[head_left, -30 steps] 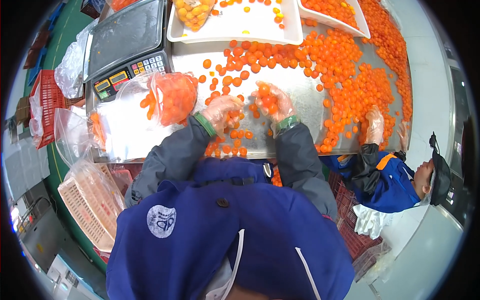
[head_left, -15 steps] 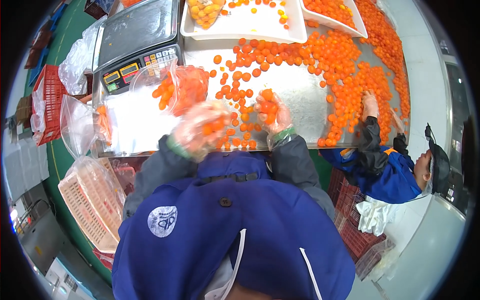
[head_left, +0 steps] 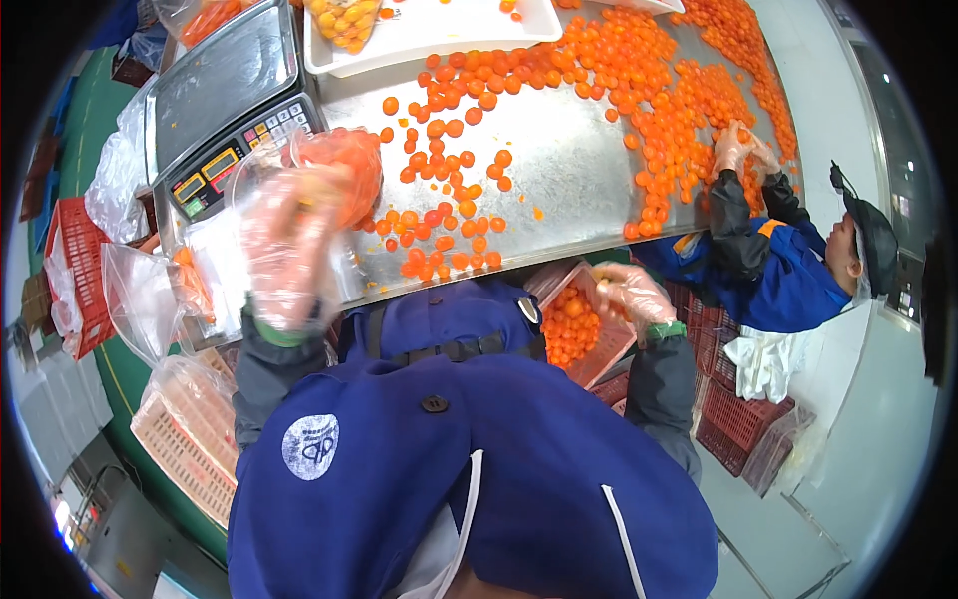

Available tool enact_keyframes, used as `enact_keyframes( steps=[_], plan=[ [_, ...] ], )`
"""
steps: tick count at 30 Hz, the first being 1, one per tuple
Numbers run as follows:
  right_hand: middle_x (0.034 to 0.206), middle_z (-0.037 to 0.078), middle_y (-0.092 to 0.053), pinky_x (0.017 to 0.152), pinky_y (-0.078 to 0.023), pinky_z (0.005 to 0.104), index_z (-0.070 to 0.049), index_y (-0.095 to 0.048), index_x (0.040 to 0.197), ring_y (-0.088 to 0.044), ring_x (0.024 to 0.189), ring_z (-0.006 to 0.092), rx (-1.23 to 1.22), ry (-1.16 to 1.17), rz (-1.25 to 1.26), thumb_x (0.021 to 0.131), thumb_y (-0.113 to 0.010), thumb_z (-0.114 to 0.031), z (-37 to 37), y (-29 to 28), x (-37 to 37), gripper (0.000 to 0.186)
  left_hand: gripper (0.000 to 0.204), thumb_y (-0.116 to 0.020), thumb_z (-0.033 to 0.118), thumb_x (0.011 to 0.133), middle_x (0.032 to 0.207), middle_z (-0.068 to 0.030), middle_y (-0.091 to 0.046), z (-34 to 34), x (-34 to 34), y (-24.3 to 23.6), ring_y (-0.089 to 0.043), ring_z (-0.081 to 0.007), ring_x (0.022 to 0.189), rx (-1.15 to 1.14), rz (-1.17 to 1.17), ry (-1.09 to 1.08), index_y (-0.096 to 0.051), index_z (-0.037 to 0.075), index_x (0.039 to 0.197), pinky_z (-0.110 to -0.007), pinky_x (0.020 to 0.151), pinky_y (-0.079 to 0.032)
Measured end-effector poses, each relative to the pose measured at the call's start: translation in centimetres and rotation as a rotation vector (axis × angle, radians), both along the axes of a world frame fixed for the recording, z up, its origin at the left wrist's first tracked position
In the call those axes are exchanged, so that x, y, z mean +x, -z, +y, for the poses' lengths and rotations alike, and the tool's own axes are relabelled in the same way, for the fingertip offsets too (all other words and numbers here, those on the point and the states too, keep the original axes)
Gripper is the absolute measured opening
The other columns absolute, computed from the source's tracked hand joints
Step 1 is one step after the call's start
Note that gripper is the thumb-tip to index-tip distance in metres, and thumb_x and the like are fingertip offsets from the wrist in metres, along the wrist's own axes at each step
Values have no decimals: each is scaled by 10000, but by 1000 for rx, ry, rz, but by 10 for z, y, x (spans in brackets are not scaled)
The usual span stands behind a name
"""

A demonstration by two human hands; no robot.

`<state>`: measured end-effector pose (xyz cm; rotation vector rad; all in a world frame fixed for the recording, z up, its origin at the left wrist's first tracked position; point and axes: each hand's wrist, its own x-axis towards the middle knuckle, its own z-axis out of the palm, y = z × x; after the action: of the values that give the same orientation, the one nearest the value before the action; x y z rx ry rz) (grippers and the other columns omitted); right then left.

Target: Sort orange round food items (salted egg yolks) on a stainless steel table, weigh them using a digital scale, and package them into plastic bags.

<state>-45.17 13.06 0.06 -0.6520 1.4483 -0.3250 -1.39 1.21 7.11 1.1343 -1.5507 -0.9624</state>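
Note:
My left hand (head_left: 289, 245), in a clear plastic glove, is smeared by motion at the near side of a clear bag (head_left: 354, 165) of orange cherry tomatoes; whether it holds any is unclear. Off the table's front edge, my gloved right hand (head_left: 636, 293) is over a pink crate (head_left: 609, 361) with orange cherry tomatoes (head_left: 569, 327) inside. Its fingers are curled together, and a small yellowish bit shows at the tips. Loose cherry tomatoes (head_left: 454, 130) lie scattered on the metal table (head_left: 569, 170) between my hands.
A digital scale (head_left: 235, 100) stands behind the bag. Farther back is a white tray (head_left: 439, 45) with a bag of yellow fruit (head_left: 344, 22). At right, a co-worker's gloved hands (head_left: 738, 150) touch a large tomato heap (head_left: 689, 130). Crates (head_left: 185, 429) stand at lower left.
Both hands have parted: the left went left to the bag, the right moved right and off the table over the crate. The tomatoes seen in my right hand no longer show. The view has shifted.

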Motion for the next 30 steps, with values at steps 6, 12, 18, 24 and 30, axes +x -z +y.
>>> enact_keyframes(
  steps=[6, 12, 18, 24, 30],
  plan=[
    [943, 44, -661, 631, -478, 215, -18, -632, 1140, -602, 783, 86, -589, 362, -108, 895, -680, -160, -48, -25, 113, 287, 557, -502, 483, 1003, 1169, -126, -628, 21, -98, 122, -637, -275, 1017, 1315, 579, 608, -534, 36, 1334, -414, 903, -545],
    [980, 87, -679, 768, -517, 291, 6, -668, 1082, -641, 871, 150, -735, 150, -132, 877, -626, -100, -109, 18, 144, 235, 525, -504, 497, 995, 1088, -130, -651, 15, -53, 137, -640, -228, 997, 1227, 1110, 442, -576, 28, 1222, -399, 863, -557],
    [883, 92, -681, 752, -520, 318, -36, -665, 1109, -655, 827, 182, -636, 96, 277, 885, -602, -133, -207, 84, 127, 251, 228, -562, 216, 975, 990, -95, -649, 10, 33, -11, -608, -165, 778, 254, 971, -154, -643, 10, 1028, -264, 698, -516],
    [971, 180, -697, 803, -530, 439, -69, -651, 1049, -676, 953, 338, -854, -636, 1000, 907, -579, -184, -257, 123, 154, 197, 177, -583, 27, 909, 1087, -178, -628, -22, 36, -14, -621, -266, 1005, -75, -169, -205, -643, -49, 1057, -364, 880, -509],
    [792, 63, -639, 578, -491, 227, -33, -623, 987, -569, 621, 109, -360, 88, -159, 977, -557, -248, -230, 117, 118, 225, 216, -520, -22, 910, 1074, -196, -637, -14, -57, 37, -636, -302, 968, -174, -33, 169, -613, -58, 1102, -377, 858, -503]
  ],
)
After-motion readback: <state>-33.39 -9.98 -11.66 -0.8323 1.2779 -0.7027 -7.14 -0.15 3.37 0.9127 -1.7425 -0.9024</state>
